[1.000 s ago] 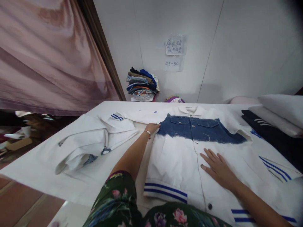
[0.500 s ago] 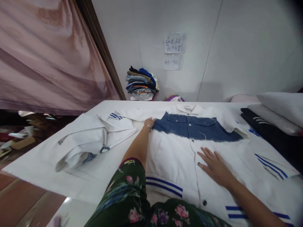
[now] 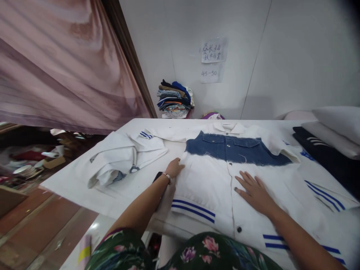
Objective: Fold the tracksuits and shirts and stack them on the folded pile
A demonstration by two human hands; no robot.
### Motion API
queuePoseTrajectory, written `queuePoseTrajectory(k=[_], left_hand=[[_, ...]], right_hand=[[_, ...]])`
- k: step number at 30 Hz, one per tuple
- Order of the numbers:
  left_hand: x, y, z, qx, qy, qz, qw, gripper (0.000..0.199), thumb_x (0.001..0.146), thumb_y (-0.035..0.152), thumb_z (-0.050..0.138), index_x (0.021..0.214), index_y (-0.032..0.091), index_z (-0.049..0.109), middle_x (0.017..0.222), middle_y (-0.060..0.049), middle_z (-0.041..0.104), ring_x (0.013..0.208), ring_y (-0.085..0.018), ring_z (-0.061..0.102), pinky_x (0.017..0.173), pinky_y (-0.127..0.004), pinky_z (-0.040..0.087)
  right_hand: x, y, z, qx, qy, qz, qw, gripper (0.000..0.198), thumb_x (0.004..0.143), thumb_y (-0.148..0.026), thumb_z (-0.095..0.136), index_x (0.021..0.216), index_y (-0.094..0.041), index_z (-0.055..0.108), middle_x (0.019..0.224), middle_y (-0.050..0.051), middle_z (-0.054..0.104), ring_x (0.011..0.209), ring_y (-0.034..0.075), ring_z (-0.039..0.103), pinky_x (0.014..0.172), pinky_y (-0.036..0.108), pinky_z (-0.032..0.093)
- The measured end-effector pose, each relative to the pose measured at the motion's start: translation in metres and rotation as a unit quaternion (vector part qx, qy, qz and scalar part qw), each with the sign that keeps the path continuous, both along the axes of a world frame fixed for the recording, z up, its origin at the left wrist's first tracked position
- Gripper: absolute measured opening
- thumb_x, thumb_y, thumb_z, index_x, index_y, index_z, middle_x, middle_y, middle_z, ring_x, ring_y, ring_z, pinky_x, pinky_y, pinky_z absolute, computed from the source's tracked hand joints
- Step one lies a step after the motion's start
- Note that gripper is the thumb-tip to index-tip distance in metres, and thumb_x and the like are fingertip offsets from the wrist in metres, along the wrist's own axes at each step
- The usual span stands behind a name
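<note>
A white button-front jacket with a blue denim chest panel and blue-striped hem lies spread, front up, with its collar toward the wall. My left hand is at the jacket's left side edge, below the denim panel, its fingers closed on the fabric there. Flat on the white front, just right of the button line, rests my right hand with fingers spread. One striped cuff stretches out to the left; another striped cuff lies at the right.
A crumpled white garment lies on the white table at left. Dark folded clothing and pale bundles are piled at right. Beyond the far edge stand a clothes stack and a wall with handwritten paper signs. A pink curtain hangs left.
My left hand has slid down the jacket's left side, from beside the denim panel toward the hem. My right hand stays flat on the front. The view has shifted slightly left.
</note>
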State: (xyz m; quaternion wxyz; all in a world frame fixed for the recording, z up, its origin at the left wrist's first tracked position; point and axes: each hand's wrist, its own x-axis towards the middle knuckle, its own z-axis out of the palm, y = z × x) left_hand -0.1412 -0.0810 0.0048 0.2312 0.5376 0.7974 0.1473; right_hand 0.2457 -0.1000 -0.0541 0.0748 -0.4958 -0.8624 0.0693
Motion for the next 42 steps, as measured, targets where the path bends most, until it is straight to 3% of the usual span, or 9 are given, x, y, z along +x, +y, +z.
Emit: queuePoseTrajectory(k=[5, 8, 12, 14, 19, 24, 31, 35, 42], left_hand=[[0.003, -0.014, 0.006, -0.013, 0.138, -0.022, 0.990, 0.040, 0.085, 0.035, 0.050, 0.121, 0.016, 0.050, 0.114, -0.015, 0.063, 0.105, -0.028, 0.060, 0.083, -0.037, 0.045], [0.018, -0.013, 0.016, 0.042, 0.232, -0.056, 0.970, 0.042, 0.086, 0.036, 0.049, 0.123, 0.016, 0.048, 0.117, -0.015, 0.060, 0.104, -0.027, 0.059, 0.082, -0.038, 0.047], [0.060, -0.019, 0.013, 0.189, 0.242, -0.199, 0.931, 0.042, 0.088, 0.037, 0.049, 0.123, 0.015, 0.051, 0.130, -0.015, 0.052, 0.121, -0.025, 0.048, 0.098, -0.037, 0.041], [0.082, -0.027, 0.000, 0.203, 0.231, -0.265, 0.914, 0.046, 0.087, 0.041, 0.050, 0.125, 0.016, 0.051, 0.138, -0.015, 0.046, 0.129, -0.027, 0.040, 0.105, -0.042, 0.035], [0.098, -0.040, -0.027, 0.117, 0.217, -0.297, 0.922, 0.051, 0.090, 0.044, 0.041, 0.134, 0.019, 0.045, 0.147, -0.012, 0.035, 0.138, -0.027, 0.027, 0.110, -0.051, 0.023], [0.102, -0.036, -0.015, 0.060, 0.192, -0.262, 0.944, 0.052, 0.090, 0.043, 0.040, 0.136, 0.019, 0.044, 0.150, -0.011, 0.028, 0.140, -0.027, 0.021, 0.110, -0.050, 0.023], [0.154, -0.067, -0.017, 0.089, 0.175, -0.376, 0.905, 0.057, 0.087, 0.049, 0.045, 0.139, 0.024, 0.041, 0.152, -0.009, 0.025, 0.140, -0.027, 0.020, 0.112, -0.052, 0.018], [0.165, -0.078, -0.021, 0.075, 0.175, -0.406, 0.894, 0.060, 0.087, 0.052, 0.044, 0.140, 0.026, 0.039, 0.152, -0.007, 0.026, 0.140, -0.028, 0.019, 0.112, -0.054, 0.018], [0.162, -0.076, -0.020, 0.079, 0.178, -0.405, 0.893, 0.059, 0.087, 0.051, 0.044, 0.140, 0.026, 0.039, 0.151, -0.007, 0.027, 0.140, -0.028, 0.020, 0.112, -0.054, 0.018]], right_hand=[[-0.002, -0.001, 0.006, -0.015, 0.016, -0.001, 1.000, 0.058, 0.091, -0.058, 0.029, 0.137, -0.026, 0.044, 0.151, 0.007, 0.027, 0.140, 0.026, 0.021, 0.111, 0.052, 0.016], [-0.005, -0.001, 0.009, -0.028, 0.037, -0.002, 0.999, 0.056, 0.091, -0.055, 0.032, 0.137, -0.026, 0.044, 0.151, 0.008, 0.027, 0.140, 0.026, 0.020, 0.112, 0.051, 0.013], [-0.006, 0.000, 0.017, -0.072, 0.076, -0.005, 0.994, 0.059, 0.089, -0.058, 0.037, 0.138, -0.025, 0.044, 0.151, 0.010, 0.026, 0.141, 0.027, 0.018, 0.111, 0.052, 0.013], [0.004, 0.004, 0.026, -0.070, 0.123, -0.016, 0.990, 0.062, 0.088, -0.059, 0.038, 0.138, -0.023, 0.044, 0.150, 0.010, 0.028, 0.140, 0.026, 0.019, 0.111, 0.049, 0.018], [0.084, 0.020, 0.053, 0.079, 0.181, -0.152, 0.968, 0.055, 0.089, -0.050, 0.039, 0.133, -0.018, 0.050, 0.147, 0.011, 0.036, 0.138, 0.024, 0.026, 0.111, 0.042, 0.026], [0.182, 0.016, 0.042, 0.101, 0.051, -0.389, 0.914, 0.059, 0.086, -0.044, 0.040, 0.138, -0.015, 0.042, 0.144, 0.018, 0.038, 0.132, 0.034, 0.036, 0.099, 0.050, 0.038], [0.210, 0.015, 0.014, 0.063, 0.025, -0.395, 0.916, 0.054, 0.082, -0.032, 0.044, 0.131, -0.013, 0.051, 0.119, 0.018, 0.061, 0.105, 0.032, 0.060, 0.083, 0.038, 0.048], [0.206, 0.029, 0.044, 0.090, 0.016, -0.378, 0.921, 0.051, 0.079, -0.016, 0.038, 0.126, -0.015, 0.056, 0.111, 0.014, 0.063, 0.095, 0.026, 0.061, 0.078, 0.034, 0.049], [0.196, 0.059, 0.149, 0.274, -0.082, -0.306, 0.908, 0.041, 0.085, -0.015, 0.035, 0.117, -0.017, 0.060, 0.105, 0.016, 0.058, 0.096, 0.029, 0.049, 0.067, 0.035, 0.045]])
